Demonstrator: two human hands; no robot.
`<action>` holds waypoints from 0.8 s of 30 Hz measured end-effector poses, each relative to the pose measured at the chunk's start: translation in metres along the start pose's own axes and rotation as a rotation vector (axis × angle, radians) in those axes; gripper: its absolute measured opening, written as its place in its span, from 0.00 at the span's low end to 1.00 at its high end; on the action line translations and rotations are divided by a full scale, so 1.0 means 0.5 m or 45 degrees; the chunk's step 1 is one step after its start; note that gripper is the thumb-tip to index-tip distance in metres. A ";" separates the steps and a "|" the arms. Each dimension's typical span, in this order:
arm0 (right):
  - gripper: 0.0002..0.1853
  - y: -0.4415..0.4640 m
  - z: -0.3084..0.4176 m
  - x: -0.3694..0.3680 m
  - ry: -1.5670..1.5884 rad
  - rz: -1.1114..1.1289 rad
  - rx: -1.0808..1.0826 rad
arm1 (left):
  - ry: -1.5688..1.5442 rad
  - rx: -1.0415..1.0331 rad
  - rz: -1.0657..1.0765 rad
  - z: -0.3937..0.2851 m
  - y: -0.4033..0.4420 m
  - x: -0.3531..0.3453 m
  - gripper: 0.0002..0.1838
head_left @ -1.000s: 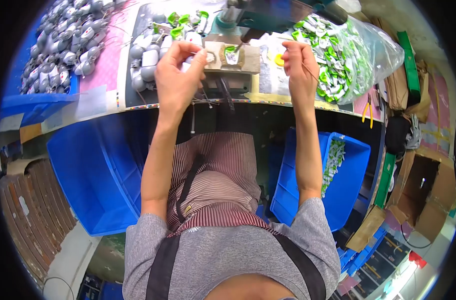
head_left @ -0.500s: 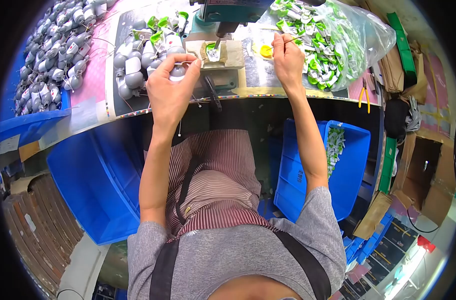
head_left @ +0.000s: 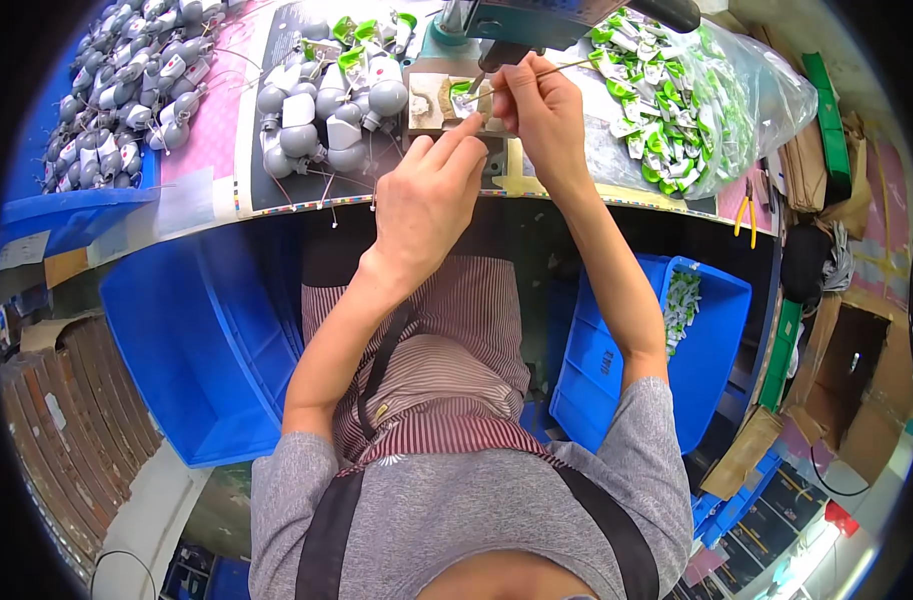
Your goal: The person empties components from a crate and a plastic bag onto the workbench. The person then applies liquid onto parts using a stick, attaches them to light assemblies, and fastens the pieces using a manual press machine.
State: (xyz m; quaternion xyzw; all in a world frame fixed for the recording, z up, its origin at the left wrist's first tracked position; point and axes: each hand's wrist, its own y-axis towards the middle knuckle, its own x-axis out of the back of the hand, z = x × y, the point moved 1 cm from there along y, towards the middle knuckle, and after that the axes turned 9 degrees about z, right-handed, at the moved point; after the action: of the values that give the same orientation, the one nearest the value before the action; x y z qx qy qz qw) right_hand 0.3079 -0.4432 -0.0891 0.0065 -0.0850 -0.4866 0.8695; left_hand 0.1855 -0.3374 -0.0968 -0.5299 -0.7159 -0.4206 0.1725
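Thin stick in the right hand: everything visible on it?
The thin stick is slim, straight and tan, perhaps wood or bamboo. The right hand pinches it and hides its middle. It slants: one end points up and right towards the pile of green-and-white parts, the other down and left over the green-and-white piece in the block. Whether that tip touches the piece is unclear.

- We are viewing a workbench (head_left: 606, 150), lined with a pink sheet (head_left: 212, 138) and a dark sheet (head_left: 256, 192).
- We are finding grey bulb-shaped units (head_left: 346, 158) clustering on the dark sheet, left of centre.
- We are locating green-and-white parts (head_left: 661, 130) at right, lying partly inside a clear plastic bag (head_left: 776, 100).
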 end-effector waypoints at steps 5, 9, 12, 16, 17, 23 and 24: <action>0.13 -0.002 0.008 -0.021 -0.647 -0.006 0.182 | 0.009 0.024 0.007 0.000 0.000 -0.004 0.06; 0.15 0.014 -0.005 -0.012 -0.150 0.043 0.004 | -0.033 -0.033 -0.015 0.006 -0.002 -0.007 0.06; 0.17 0.020 0.047 0.035 0.272 0.115 -0.088 | -0.241 -0.123 -0.154 0.026 0.011 0.001 0.05; 0.16 0.108 0.062 0.178 -0.653 -0.041 0.505 | -0.497 0.384 -0.192 0.054 0.031 0.012 0.08; 0.15 0.137 0.106 0.176 0.090 -0.084 0.205 | -0.519 0.493 -0.104 0.040 0.040 0.030 0.10; 0.19 0.186 0.326 0.161 -0.142 -0.264 0.427 | -0.352 0.558 -0.082 0.044 0.056 0.025 0.11; 0.20 0.172 0.340 0.150 -0.354 -0.290 0.505 | -0.303 0.530 -0.112 0.048 0.061 0.022 0.11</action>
State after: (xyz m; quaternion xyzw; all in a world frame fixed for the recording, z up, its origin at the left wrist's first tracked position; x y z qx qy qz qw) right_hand 0.3926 -0.4493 0.0970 0.1193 -0.2960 -0.5513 0.7709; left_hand 0.2140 -0.3094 -0.0904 -0.4972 -0.8247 -0.2058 0.1740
